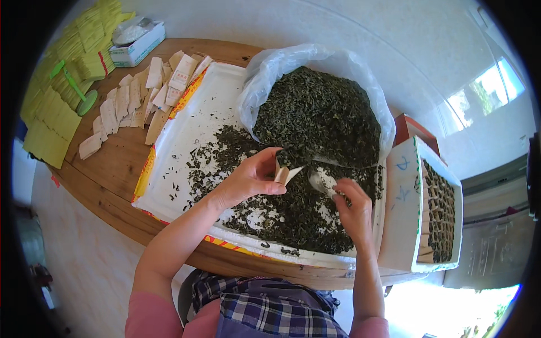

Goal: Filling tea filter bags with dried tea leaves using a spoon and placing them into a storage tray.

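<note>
Sm tan paper pkt (282, 176), pale mouth flared, held tilted in L hand (251, 176), near clear scoop (321, 183) in R hand (355, 209), bowl twd pkt, w/ dk green leaf bits (282, 225) strewn loose below on white tray (198, 107).

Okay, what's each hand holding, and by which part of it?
The left hand holds a paper bag, pinched by its sides. The right hand holds a clear scoop by its right end.

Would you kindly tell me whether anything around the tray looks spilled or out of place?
A few dark leaf flakes lie on the near rim of the white tray, outside the heap, looking spilled; nothing else stands out.
</note>
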`<action>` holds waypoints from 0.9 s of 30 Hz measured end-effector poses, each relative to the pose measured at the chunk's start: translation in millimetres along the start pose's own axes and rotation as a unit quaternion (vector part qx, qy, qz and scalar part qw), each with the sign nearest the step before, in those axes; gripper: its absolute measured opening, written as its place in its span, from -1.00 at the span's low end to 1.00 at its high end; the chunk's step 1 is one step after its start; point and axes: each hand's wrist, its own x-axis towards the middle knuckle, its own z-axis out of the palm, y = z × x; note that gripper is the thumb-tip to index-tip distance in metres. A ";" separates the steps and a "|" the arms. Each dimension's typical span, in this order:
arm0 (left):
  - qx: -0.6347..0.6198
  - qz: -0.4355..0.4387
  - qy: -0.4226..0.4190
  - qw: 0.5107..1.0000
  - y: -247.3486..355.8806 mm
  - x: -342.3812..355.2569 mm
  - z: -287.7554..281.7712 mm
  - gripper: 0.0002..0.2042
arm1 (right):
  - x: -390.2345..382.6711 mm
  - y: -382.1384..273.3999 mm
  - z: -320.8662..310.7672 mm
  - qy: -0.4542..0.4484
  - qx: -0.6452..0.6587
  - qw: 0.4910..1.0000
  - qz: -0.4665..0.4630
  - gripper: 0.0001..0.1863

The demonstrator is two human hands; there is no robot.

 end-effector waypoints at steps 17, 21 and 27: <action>0.090 -0.054 0.007 0.994 -3.4 1.5 2.7 -0.38 | 44.8 -58.7 -2.4 -0.031 0.081 0.970 -0.229 -0.89; 0.140 -0.040 -0.004 0.989 -4.3 -3.8 -1.7 -0.35 | 34.4 -59.7 0.8 -0.029 0.042 0.973 -0.227 -0.91; 0.118 -0.022 -0.028 0.992 -11.2 -5.4 5.4 -0.23 | 18.7 -54.2 -22.2 -0.002 -0.008 0.971 -0.239 -0.90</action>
